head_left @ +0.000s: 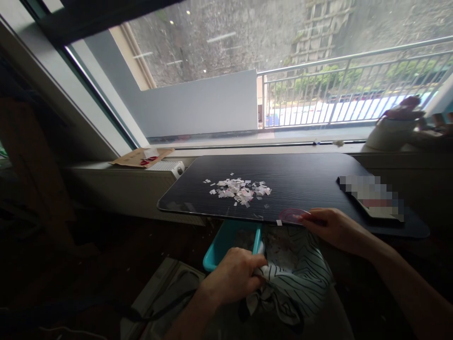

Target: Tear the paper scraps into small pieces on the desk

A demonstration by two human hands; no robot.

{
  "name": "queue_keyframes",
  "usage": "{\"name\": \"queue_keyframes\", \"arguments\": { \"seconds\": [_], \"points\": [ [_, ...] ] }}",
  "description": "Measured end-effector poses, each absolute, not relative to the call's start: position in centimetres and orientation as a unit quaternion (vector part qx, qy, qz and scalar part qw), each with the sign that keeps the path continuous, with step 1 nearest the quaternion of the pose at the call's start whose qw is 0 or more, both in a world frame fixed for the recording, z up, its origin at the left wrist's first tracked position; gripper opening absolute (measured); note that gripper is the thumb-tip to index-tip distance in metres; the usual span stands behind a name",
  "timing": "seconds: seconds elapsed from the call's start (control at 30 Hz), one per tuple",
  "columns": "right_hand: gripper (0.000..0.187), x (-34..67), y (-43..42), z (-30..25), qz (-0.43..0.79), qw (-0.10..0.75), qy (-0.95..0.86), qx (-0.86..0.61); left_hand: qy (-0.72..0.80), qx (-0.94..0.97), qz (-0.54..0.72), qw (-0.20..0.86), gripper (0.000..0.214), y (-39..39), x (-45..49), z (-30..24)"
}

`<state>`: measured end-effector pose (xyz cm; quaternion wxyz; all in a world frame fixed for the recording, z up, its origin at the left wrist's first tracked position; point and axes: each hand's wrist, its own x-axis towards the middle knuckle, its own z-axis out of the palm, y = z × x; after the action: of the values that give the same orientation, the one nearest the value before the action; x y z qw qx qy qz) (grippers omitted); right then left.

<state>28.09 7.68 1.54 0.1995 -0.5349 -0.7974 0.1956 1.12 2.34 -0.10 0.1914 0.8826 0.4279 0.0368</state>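
My left hand (236, 275) is closed around the edge of a striped cloth bag (304, 283), right beside the rim of a turquoise plastic bin (211, 257). Small scraps lie inside the bag's open mouth, under the table's near edge. In my right hand (327, 221) is a thin, see-through pink plastic piece with a rounded outline (290, 216), pinched at its right end. It lies low over the table edge, and its exact kind is unclear. A loose pile of small white paper scraps (239, 190) covers the middle of the black table (293, 172). One scrap (279, 223) sits at the edge by the pink piece.
A blurred-out flat object with a dark edge (371, 198) rests at the table's right. Red-handled scissors (148, 161) lie on brown paper (129, 157) above the radiator (141, 186). A large window stands behind the table, with a pale bulky object (392, 130) at its right.
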Motion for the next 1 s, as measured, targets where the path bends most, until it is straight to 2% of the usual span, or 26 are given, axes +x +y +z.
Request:
{"name": "queue_keyframes", "arguments": {
  "seconds": [0.13, 0.33, 0.87, 1.0],
  "points": [
    [0.039, 27.2, 8.2, 1.8, 0.186, 0.200, -0.803, -0.529, 0.423, 0.890, 0.022, 0.167, 0.006, 2.4, 1.6, 0.0],
    [0.036, 24.9, 10.3, 1.8, 0.109, 0.233, -0.793, -0.552, 0.395, 0.910, -0.007, 0.127, 0.013, 2.7, 3.1, 0.5],
    [0.041, 22.7, 10.2, 1.1, 0.170, 0.217, -0.829, -0.487, 0.380, 0.919, -0.001, 0.104, 0.016, 3.0, 3.5, 0.2],
    [0.040, 22.5, 10.2, 1.1, 0.151, 0.225, -0.816, -0.511, 0.378, 0.920, 0.000, 0.105, 0.016, 3.1, 3.5, 0.3]
  ]
}}
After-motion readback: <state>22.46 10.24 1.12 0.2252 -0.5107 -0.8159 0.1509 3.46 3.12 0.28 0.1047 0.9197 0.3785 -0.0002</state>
